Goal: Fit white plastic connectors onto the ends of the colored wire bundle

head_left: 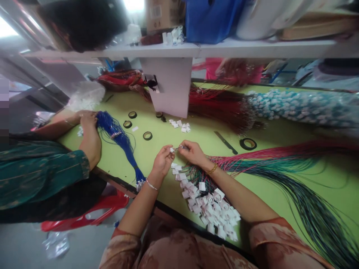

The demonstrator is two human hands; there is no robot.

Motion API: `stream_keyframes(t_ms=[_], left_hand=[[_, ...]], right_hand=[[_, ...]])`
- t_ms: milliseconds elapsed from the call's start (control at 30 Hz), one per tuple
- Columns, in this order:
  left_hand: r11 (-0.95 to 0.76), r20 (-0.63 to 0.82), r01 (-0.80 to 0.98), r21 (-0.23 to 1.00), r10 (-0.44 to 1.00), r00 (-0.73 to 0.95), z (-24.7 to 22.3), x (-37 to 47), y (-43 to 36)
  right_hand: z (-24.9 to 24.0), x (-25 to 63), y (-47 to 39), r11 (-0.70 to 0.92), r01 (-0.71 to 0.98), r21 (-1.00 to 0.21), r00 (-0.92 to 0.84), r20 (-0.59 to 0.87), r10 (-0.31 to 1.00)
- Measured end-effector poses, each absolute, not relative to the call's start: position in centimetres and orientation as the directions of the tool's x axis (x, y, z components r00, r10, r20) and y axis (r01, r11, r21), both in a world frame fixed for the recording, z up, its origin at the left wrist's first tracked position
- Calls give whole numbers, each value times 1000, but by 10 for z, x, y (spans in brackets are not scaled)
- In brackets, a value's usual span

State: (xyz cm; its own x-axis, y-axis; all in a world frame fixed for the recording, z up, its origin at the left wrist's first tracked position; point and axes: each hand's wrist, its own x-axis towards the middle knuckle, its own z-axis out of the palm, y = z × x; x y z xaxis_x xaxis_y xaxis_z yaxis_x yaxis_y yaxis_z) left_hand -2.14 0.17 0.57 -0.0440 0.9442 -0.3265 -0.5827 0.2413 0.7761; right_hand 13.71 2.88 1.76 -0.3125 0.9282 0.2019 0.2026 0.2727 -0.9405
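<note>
My left hand (163,160) pinches a small white connector (172,150) over the green-yellow table (157,149). Close beside it on the right, my right hand (192,152) has its fingers closed on thin wire ends with metal tips, which nearly meet the connector. Below my hands lies a pile of white connectors (215,211) with wires attached. Bundles of pink wires (260,151), green wires (280,164) and dark wires (300,198) stretch away to the right, passing by my right wrist.
At the left, another person's hands (89,119) hold a blue wire bundle (125,144). Tape rolls (147,135), loose white connectors (183,127) and a dark blade (226,142) lie ahead. Red wires (221,106) and bagged connectors (303,106) sit under a shelf (252,49).
</note>
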Motion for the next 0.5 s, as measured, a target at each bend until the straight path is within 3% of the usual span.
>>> stream_keyframes(t_ms=[200, 500], left_hand=[[249, -347, -635, 732, 937, -32, 6, -20, 0], [173, -290, -541, 823, 947, -138, 0, -17, 0]], right_hand=[[12, 133, 30, 260, 309, -915, -302, 165, 939], [10, 127, 27, 226, 405, -886, -262, 124, 957]])
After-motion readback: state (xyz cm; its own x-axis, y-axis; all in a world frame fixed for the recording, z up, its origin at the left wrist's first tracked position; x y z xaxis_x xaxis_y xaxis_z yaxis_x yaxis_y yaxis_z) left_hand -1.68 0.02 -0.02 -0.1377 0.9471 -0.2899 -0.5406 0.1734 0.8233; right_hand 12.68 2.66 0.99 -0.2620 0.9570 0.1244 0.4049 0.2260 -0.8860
